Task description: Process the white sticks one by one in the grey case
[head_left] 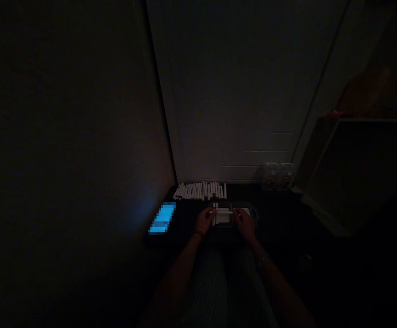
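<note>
Holding up: one white marker [224,212], level above the open case [231,222], crosswise between both hands.
Left hand [204,222]: fingers pinched on the marker's left end, close to two markers [215,217] lying side by side inside the case's left half.
Right hand [245,223]: fingers grasping the right end, in front of the case's right half; exact grip too dark to read.
Step in hand: handling a single marker over the case, seemingly early on, judging by the pair inside against the long row of markers [198,191] at the back of the counter [280,214].
Next move: probably calls for a quarter turn to match the pair, then lowering without knocking either one.
Left of case: lit phone [162,218], well apart.
Back right: two clear containers [278,176], near the wall [239,91].
</note>
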The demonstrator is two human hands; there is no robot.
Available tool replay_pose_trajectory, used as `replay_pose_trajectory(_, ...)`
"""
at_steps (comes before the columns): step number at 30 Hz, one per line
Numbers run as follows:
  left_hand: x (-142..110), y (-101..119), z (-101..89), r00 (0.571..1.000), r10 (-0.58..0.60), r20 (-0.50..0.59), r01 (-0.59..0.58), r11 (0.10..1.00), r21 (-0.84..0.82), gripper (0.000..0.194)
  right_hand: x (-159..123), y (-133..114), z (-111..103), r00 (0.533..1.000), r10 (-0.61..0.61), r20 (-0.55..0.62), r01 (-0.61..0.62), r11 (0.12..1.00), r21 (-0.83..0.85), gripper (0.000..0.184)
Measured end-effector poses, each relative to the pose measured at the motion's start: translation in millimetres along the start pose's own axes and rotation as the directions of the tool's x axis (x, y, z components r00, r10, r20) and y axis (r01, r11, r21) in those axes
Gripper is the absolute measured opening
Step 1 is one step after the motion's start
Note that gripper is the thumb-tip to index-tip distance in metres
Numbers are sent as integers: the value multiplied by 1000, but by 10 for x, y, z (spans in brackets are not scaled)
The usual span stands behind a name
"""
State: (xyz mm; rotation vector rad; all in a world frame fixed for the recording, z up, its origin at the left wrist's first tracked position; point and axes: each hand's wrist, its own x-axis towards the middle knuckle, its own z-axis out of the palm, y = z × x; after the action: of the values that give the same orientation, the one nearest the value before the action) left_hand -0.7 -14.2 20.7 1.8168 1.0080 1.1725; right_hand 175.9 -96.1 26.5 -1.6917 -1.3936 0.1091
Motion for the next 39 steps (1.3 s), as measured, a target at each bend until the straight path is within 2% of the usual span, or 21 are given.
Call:
replay_pose_trajectory(9,1,52,-7,999,-28,-23,27,999,-30,33,-12,-11,-10,999,-41,-14,41,999,-11,33)
replay_pose_trajectory(20,-4,85,-23,996,-61,-59,59,997,-39,33,-11,-51,-37,997,-75,30,76,997,-25,32)
replay_pose_trajectory(25,7,69,-3,996,-37,-79,35,999,-22,35,-11,-72,-34,996,-81,41,82,996,-36,32)
replay_pose_trajectory(32,6,28,-18,1000,17,-11,-17,1000,17,34,-11,-57,-27,994,-103,25,104,994,-30,32)
replay_pose_trajectory(39,45,-105,-12,999,16,-37,-16,1000,-7,34,-9,-57,-26,996,-84,28,85,996,-22,33)
